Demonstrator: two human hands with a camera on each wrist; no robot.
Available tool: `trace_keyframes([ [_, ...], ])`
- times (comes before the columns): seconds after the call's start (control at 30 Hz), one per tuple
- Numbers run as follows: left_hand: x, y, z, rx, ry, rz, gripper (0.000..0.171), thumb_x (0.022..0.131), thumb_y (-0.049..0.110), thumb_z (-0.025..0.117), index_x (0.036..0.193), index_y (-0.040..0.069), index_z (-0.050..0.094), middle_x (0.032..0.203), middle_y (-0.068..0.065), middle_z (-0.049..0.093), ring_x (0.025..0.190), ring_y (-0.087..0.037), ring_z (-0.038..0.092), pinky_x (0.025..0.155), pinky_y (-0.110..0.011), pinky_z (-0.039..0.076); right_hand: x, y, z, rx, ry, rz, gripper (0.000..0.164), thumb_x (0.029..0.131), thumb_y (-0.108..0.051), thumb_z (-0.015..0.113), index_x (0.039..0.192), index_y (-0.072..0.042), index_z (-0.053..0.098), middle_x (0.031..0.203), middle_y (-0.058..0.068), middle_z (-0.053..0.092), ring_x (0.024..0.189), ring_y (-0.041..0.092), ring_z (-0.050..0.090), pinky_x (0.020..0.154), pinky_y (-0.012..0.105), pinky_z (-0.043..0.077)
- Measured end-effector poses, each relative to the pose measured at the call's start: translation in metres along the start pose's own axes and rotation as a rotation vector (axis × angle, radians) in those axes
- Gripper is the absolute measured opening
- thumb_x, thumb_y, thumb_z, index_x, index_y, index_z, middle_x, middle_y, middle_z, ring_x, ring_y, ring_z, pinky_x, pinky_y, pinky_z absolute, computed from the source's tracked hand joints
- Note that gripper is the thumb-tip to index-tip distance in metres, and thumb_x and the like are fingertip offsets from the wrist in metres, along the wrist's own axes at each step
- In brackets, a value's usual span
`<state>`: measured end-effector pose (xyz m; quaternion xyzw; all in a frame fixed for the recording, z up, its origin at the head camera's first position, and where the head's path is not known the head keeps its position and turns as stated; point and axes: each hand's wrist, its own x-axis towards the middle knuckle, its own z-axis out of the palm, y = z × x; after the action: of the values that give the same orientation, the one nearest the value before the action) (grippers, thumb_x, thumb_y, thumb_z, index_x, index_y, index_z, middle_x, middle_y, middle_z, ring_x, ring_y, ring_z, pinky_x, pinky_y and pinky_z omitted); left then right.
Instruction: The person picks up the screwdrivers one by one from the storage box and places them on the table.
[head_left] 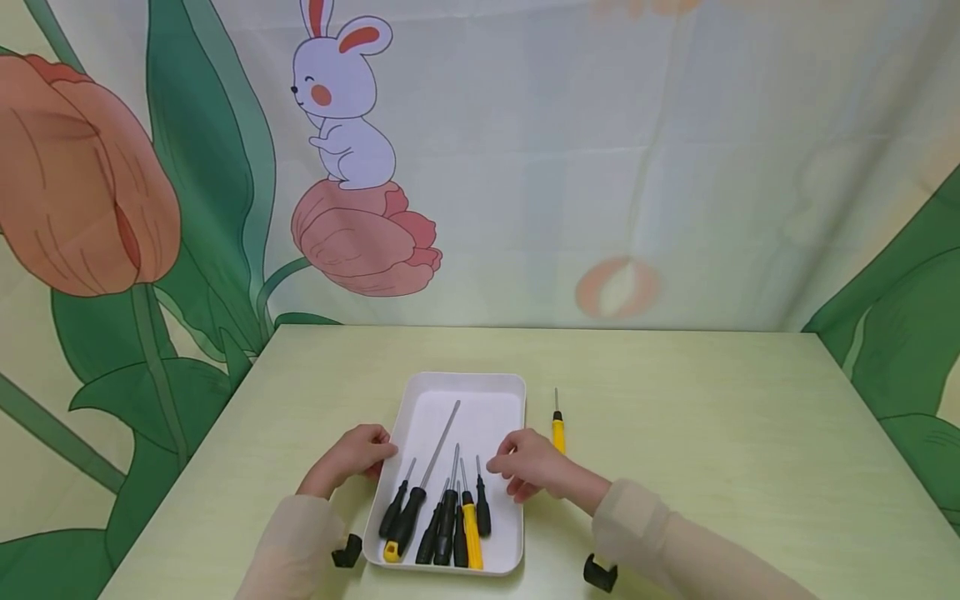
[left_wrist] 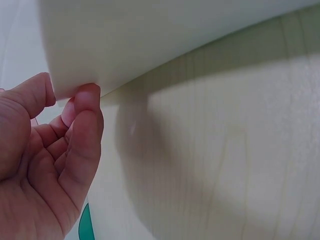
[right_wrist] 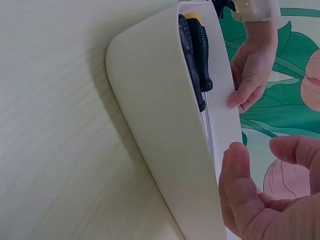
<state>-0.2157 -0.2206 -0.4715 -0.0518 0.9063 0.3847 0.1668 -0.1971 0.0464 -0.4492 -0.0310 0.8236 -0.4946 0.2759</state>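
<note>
A white tray [head_left: 468,385] stands on the table, with several screwdrivers lying in it, tips pointing mostly away from me. The longest one has a black handle [head_left: 407,521] with a yellow end; another has a yellow handle [head_left: 472,533]. My left hand [head_left: 358,454] pinches the tray's left rim between thumb and fingers, which the left wrist view shows up close. Over the right rim is my right hand [head_left: 534,467], its thumb and fingers apart and nothing between them. In the right wrist view, the fingers [right_wrist: 237,162] are close beside the tray wall; contact is unclear.
One yellow and black screwdriver [head_left: 558,429] lies on the table [head_left: 712,433] to the right of the tray, partly hidden by my right hand. Behind the table hangs a printed curtain [head_left: 510,167] with a rabbit and tulips.
</note>
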Motion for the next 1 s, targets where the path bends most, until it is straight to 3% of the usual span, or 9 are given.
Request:
trace_keyframes([
  [0.53, 0.002, -0.003, 0.001, 0.004, 0.004, -0.007, 0.013, 0.083, 0.014, 0.054, 0.079, 0.002, 0.049, 0.068, -0.006, 0.049, 0.059, -0.017, 0.048, 0.055, -0.027, 0.044, 0.006, -0.005, 0.018, -0.071, -0.005, -0.007, 0.017, 0.079, -0.017, 0.062, 0.081, -0.004, 0.052, 0.067, 0.009, 0.053, 0.044, 0.015, 0.050, 0.043, 0.023, 0.046],
  [1.0, 0.000, -0.001, 0.001, 0.001, 0.001, 0.000, 0.013, 0.083, 0.013, 0.054, 0.078, 0.002, 0.049, 0.067, -0.006, 0.049, 0.059, -0.017, 0.048, 0.054, -0.027, 0.043, 0.009, -0.001, 0.032, -0.212, 0.021, -0.045, 0.012, 0.075, -0.010, 0.059, 0.071, -0.004, 0.049, 0.056, 0.004, 0.047, 0.039, 0.013, 0.050, 0.039, 0.024, 0.045],
])
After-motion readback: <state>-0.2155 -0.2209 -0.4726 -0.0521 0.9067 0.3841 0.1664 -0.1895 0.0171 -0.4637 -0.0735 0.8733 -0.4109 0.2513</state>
